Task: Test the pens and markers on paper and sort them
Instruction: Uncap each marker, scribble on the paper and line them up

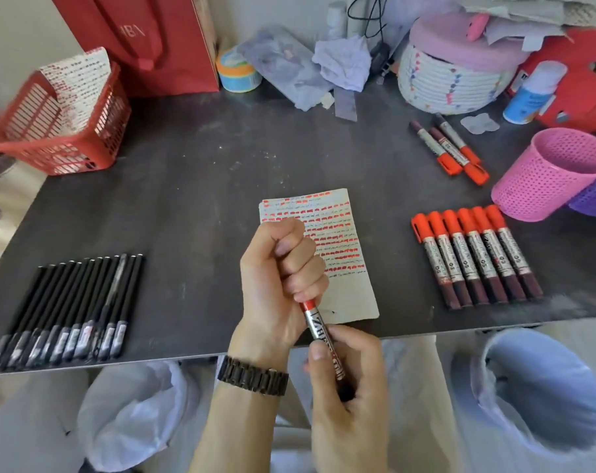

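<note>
I sit at a dark grey table (187,186), scuffed and dusty, pushed against a pale wall. At its far left stands a red slotted basket (95,138) with a sheet of red-marked paper in it, and behind that a red carrier bag (136,39). Near the front left edge a row of black pens (68,308) lies side by side.

In the middle lies the test paper (337,240), covered in lines of orange-red dashes. My left hand (279,278), a dark watch (252,375) on its wrist, is a fist closed round the cap end of a marker (318,327), over the paper's near left part. My right hand (347,380), just below and past the table edge, grips the barrel between thumb and curled fingers.

To the right six orange-capped markers (477,257) lie in a neat row; three more (450,148) lie further back beside a pink mesh cup (549,172).

The barrel I hold reads "ZH"; the rest is covered. The bag's letters are too faint to read surely.
</note>
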The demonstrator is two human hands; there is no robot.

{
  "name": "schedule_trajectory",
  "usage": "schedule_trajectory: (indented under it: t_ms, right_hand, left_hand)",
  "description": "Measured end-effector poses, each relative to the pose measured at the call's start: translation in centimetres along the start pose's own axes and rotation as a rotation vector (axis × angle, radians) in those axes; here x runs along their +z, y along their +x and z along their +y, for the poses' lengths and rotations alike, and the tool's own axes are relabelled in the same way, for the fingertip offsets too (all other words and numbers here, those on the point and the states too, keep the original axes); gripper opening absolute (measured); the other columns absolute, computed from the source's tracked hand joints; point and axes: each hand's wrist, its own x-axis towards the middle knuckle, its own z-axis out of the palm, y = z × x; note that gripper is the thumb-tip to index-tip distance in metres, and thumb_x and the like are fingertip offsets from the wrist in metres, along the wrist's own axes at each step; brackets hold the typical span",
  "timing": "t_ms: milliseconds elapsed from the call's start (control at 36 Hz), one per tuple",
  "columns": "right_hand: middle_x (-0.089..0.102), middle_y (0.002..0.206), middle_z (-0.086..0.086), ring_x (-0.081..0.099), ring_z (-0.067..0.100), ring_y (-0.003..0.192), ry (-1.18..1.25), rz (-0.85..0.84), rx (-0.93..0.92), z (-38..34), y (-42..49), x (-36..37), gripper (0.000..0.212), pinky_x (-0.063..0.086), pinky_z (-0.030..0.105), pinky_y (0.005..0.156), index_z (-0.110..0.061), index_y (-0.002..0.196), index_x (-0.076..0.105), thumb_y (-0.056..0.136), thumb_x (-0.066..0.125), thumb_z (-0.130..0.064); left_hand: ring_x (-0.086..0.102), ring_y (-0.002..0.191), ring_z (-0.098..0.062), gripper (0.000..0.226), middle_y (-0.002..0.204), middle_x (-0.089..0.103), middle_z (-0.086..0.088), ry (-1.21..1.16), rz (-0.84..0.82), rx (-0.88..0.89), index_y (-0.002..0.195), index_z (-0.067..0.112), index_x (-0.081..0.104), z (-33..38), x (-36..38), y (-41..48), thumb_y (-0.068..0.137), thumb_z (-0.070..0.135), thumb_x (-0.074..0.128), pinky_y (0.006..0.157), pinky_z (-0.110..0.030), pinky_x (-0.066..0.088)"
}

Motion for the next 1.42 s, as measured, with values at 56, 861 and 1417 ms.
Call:
schedule_trajectory:
  t_ms: [56, 861, 1417]
  right_hand:
    - [0.072, 0.072, -0.006, 0.064, 0.006, 0.059, 0.009, 0.023, 0.008, -0.1, -0.4, -0.2, 0.013, 0.047, 0.011, 0.058, -0.045, 0.095, 0.063, 0.087, 0.066, -0.035]
    - [0.068, 0.074, 0.002, 0.053, 0.006, 0.054, 0.021, -0.017, 0.128, -1.8, -0.6, -0.7, 0.011, 0.044, 0.019, 0.054, -0.042, 0.092, 0.062, 0.083, 0.064, -0.048]
    - [0.074, 0.087, -0.018, 0.066, 0.006, 0.076, -0.438, -0.316, -0.026, -0.6, 5.7, -5.9, 0.024, 0.044, 0.008, 0.067, -0.057, 0.116, 0.053, 0.093, 0.052, -0.051]
  left_hand:
    - [0.007, 0.036, -0.007, 0.036, 0.048, 0.011, 0.011, 0.006, 0.009, -0.02, 0.06, 0.026, 0.022, -0.5, -0.1, -0.2, 0.086, 0.022, 0.046, 0.029, -0.016, 0.015]
    - [0.01, 0.035, -0.005, 0.037, 0.043, 0.017, 0.013, 0.142, 0.066, 0.089, 0.057, 0.027, 0.017, -0.7, 0.5, -1.0, 0.085, 0.02, 0.041, 0.031, -0.016, 0.017]
    - [0.063, 0.112, 0.001, 0.032, 0.115, 0.07, 0.024, 1.336, 0.096, 0.255, 0.121, 0.051, 0.062, 1.0, -3.2, -2.9, 0.09, 0.061, 0.061, 0.093, -0.028, 0.046]
